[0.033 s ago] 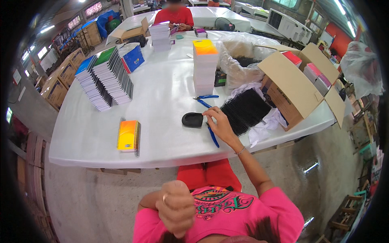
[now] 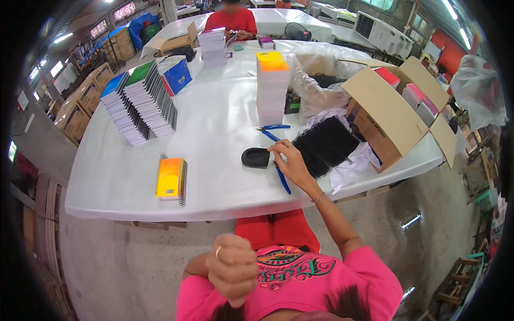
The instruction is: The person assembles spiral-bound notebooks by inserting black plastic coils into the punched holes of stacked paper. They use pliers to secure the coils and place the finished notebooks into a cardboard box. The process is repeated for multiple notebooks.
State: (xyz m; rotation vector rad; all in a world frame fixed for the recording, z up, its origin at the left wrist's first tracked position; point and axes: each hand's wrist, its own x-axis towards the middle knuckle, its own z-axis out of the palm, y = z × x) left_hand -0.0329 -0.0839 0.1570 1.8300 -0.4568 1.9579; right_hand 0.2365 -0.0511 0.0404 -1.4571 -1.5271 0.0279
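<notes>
My left hand [image 2: 232, 267] is raised in front of my pink shirt, its fingers curled into a fist; whatever may be inside is hidden. At the table my right hand [image 2: 289, 160] rests with loosely bent, parted fingers, their tips at the right edge of a small black dish [image 2: 255, 157]. Below that hand lies a pair of blue-handled pliers [image 2: 282, 180], partly covered by it. Another blue-handled pair [image 2: 274, 131] lies farther up. Just right of the hand, black spiral binding coils [image 2: 325, 145] are spread on white wrapping. A yellow-orange spiral notebook [image 2: 171, 178] with metal coils sits at the left.
Spiral notebook stacks [image 2: 144, 101] stand at the far left. A tall yellow-topped stack [image 2: 272, 88] rises mid-table beside a plastic-lined box [image 2: 316, 96]. An open carton [image 2: 388, 125] occupies the right edge. Across the table sits a person in red [image 2: 230, 22] near another stack [image 2: 213, 48].
The view has shifted very slightly. My hands keep their places and poses; the person across the table has moved their hands a little.
</notes>
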